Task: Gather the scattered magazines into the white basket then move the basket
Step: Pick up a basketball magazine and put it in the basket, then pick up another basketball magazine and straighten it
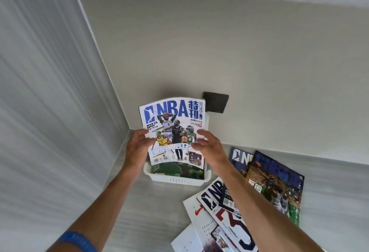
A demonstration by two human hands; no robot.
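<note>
Over on the far left, a pale panelled wall (50,92) runs down to the corner, and a blue wristband (76,240) rides the left forearm. Left hand (137,145) is clamped on the left edge of the NBA magazine (173,132), thumb on the cover, fingers behind it. The magazine stands upright, its top edge bowing, its lower end down inside the white basket (173,179), which sits on the grey floor (139,211) tight in the corner. A green cover (175,168) already lies in the basket (only a strip shows under the held issue). Behind, a dark wall plate (216,102) peeks over the magazine's top right corner. Right hand (209,148) grips the right edge, fingers curled across the cover. Right of the basket, well apart from it, loose magazines overlap on the floor: a white-covered pile (215,217) partly hidden by the right forearm, a dark court-scene issue (277,183) overlapping a blue one (238,159) by the wall.
</note>
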